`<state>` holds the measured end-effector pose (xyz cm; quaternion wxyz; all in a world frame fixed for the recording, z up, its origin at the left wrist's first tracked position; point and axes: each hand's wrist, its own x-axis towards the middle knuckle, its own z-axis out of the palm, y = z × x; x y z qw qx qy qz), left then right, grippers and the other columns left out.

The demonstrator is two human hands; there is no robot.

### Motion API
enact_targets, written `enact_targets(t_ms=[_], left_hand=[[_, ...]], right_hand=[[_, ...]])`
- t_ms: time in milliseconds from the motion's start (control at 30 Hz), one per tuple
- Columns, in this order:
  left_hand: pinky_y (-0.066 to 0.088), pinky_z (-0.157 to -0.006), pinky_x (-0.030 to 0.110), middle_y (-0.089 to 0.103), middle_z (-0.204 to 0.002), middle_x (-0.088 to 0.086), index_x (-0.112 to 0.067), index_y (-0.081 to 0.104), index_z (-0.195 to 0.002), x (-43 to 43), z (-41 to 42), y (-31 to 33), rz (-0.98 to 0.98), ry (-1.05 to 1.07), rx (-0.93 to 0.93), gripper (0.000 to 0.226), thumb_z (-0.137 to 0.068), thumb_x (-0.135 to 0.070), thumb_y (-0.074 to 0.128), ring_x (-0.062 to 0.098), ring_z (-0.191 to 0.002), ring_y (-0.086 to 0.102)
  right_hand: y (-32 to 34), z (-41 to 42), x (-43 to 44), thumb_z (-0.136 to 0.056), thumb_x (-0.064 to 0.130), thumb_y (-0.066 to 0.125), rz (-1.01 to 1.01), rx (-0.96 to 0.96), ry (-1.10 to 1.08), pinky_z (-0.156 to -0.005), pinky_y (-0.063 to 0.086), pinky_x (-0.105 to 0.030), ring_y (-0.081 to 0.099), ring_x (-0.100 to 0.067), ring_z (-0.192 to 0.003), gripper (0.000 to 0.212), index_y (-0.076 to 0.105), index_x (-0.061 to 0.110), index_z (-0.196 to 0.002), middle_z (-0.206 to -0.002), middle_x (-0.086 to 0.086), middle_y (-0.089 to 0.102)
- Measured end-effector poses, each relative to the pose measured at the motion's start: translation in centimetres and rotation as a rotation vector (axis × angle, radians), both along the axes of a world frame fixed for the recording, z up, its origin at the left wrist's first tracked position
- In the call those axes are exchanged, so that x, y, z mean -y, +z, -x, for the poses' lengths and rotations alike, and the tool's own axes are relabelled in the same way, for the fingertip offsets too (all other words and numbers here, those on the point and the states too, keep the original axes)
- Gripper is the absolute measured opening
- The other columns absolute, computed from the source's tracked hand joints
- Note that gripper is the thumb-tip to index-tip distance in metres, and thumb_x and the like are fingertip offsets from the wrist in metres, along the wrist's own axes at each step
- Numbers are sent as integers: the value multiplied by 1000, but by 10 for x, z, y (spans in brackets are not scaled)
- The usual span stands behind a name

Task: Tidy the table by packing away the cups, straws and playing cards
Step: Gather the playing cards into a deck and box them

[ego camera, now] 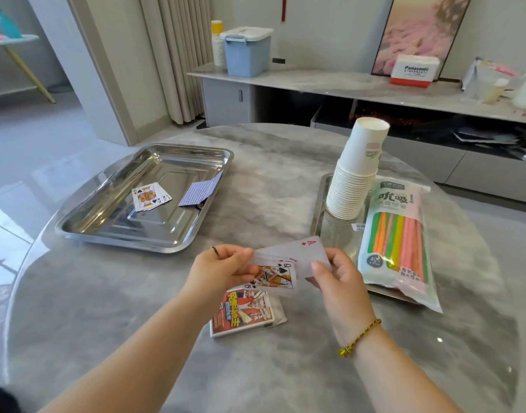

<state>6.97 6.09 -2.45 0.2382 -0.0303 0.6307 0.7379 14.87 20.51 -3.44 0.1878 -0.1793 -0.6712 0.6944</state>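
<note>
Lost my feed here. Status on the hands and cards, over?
Left hand and right hand hold fanned cards over card box. Loose cards in tray. Nothing blocking.

Pinching fanned playing cards between left grip and right grip, above card box lying on counter, near cup stack and straw pack.
</note>
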Motion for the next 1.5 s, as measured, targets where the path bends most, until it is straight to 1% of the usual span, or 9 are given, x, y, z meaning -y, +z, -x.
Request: enact_targets(t_ms=[167, 333, 400, 600, 767, 1000, 1200, 1333, 1500], left_hand=[[50, -43, 15, 66, -48, 1, -7, 56, -73, -4, -6, -11, -77, 69, 19, 9, -82, -9, 59, 7, -48, 64], [46, -38, 15, 60, -44, -2, -9, 52, -72, -10, -11, -11, -97, 131, -24, 12, -82, -10, 60, 8, -42, 59], [39, -35, 13, 54, -36, -4, -13, 52, -70, -12, -14, -10, 45, 113, -122, 16, -82, -17, 61, 6, -36, 48], [41, -48, 8, 58, -66, -7, -26, 60, -72, -27, -17, -1, 160, 55, -342, 14, -85, -27, 56, -1, -55, 53], [38, -44, 3, 57, -53, -11, -20, 55, -62, -52, -13, 0, 162, -107, -360, 30, -91, -19, 48, -8, -44, 53], [46, -56, 14, 53, -69, -3, -25, 53, -72, -73, -10, -19, 149, -226, -337, 27, -93, -11, 43, 8, -62, 52], [35, -54, 4, 49, -61, -14, -34, 49, -63, -58, -2, -25, 515, -462, -670, 29, -89, -20, 52, 0, -57, 43], [36, -57, 3, 55, -69, -14, -25, 62, -87, -46, 1, -28, 563, -565, -701, 10, -88, -19, 55, -4, -61, 47], [38, -54, 2, 58, -68, -13, -18, 67, -91, -40, 1, -16, 562, -425, -725, 12, -87, -17, 56, -5, -59, 51]], right_hand=[[-12, -4, 10, -90, 8, 45, 26, 52, 167, -82, 48, -34, 60, -13, -82, 21, 56, 22, -78, -83, 4, 64], [-19, -7, 11, -79, 11, 65, -180, 103, 253, -66, 48, -10, 63, 0, -72, 11, 64, 22, -81, -81, 8, 70], [-20, -5, 9, -80, 8, 63, -235, 145, 165, -66, 47, -12, 62, -6, -73, 4, 67, 9, -81, -83, -3, 70], [-16, -4, 7, -82, 0, 58, -50, 40, 248, -77, 51, -16, 66, -1, -82, 28, 64, 27, -80, -84, 12, 69], [-19, -1, -3, -86, 2, 52, -148, 74, 100, -60, 39, 2, 56, 13, -69, 30, 48, 32, -80, -80, 18, 58], [-31, 1, -19, -82, -3, 50, -285, 213, 32, -53, 38, -3, 50, -4, -67, 31, 40, 27, -78, -73, 11, 52], [-30, -1, -18, -77, -4, 56, -293, 187, 15, -56, 38, 0, 49, 3, -68, 38, 44, 31, -70, -74, 14, 52], [-27, -3, -19, -80, -2, 54, -393, 220, 58, -52, 37, -6, 42, -2, -56, 34, 45, 27, -64, -62, 10, 47], [-22, -1, -18, -79, -1, 58, -265, 161, -18, -52, 40, -11, 51, -12, -61, 29, 50, 23, -66, -66, 1, 58]])
